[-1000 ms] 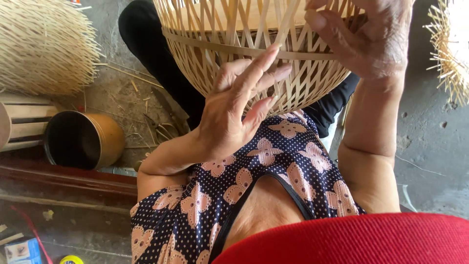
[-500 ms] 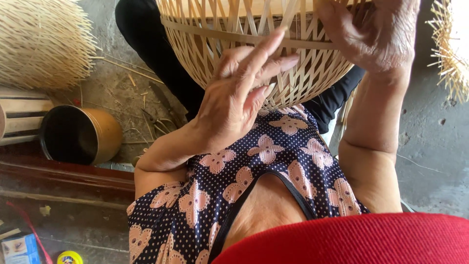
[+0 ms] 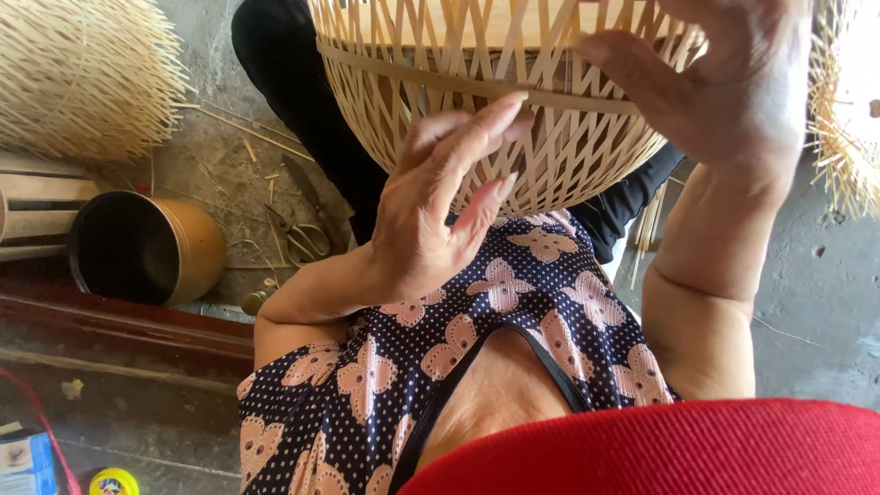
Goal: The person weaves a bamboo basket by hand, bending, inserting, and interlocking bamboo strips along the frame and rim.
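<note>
Basket of woven bamboo sits on the lap; left hand rests fingers spread against it, right hand grips its weave, scissors on floor.

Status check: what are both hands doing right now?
Left hand open, fingertips touching woven bamboo basket. Right hand gripping its rim band. Nothing in the way.

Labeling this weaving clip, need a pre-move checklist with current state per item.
1. Left hand on basket: ok, fingertips touch the horizontal strip.
2. Right hand on basket: ok, at the upper wall.
3. Basket steadied over lap: ok.
4. Right-hand grip on a strand: cannot tell, fingers hidden.
5. Scissors at hand: ok, on floor left of the knee.
6. Can clear of hands: ok.
</note>
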